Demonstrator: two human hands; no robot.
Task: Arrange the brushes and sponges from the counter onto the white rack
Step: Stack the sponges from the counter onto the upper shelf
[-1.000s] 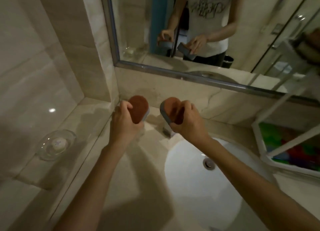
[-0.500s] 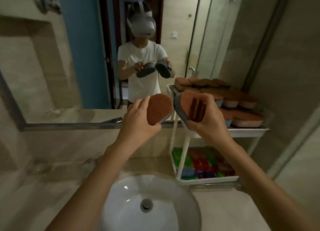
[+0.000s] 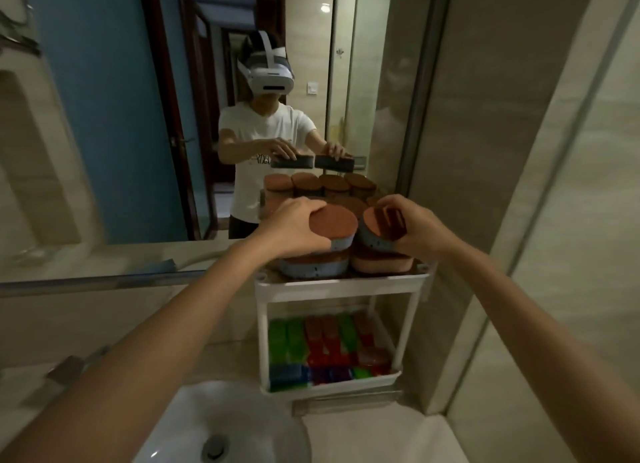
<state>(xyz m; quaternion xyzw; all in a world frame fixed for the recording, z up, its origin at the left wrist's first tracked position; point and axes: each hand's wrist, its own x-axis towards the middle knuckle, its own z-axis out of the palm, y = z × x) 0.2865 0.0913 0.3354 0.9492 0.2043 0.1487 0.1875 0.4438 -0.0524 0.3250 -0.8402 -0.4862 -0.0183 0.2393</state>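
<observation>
Fingers of my left hand [image 3: 294,225] are curled round a sponge [image 3: 333,227], gripping its near side, brown face up and blue-grey body below. Over at 3 o'clock from it, my right hand [image 3: 417,225] wraps a second sponge [image 3: 375,232], fingertips hooked over its brown top, and this one tilts toward the first. The two sponges are just beside each other, nearly touching at their blue sides.

Both sit over the top shelf of the white rack [image 3: 332,286], on a pile already there: a blue sponge [image 3: 311,266] with a brown top lies under my left one, and a pale orange one [image 3: 381,264] lies under my right. More brown-topped sponges [image 3: 343,204] crowd the shelf toward 12 o'clock, their doubles showing in the mirror [image 3: 138,116] behind.

On the rack's bottom shelf, at 6 o'clock from the sponges, lie green, red and blue items [image 3: 322,348] packed in rows; I cannot tell what they are.

A white sink [image 3: 194,428] sits at 7 o'clock, its drain [image 3: 215,447] near the lower edge. Beige worktop [image 3: 363,438] runs beneath the rack, with a tiled wall at 3 o'clock.
</observation>
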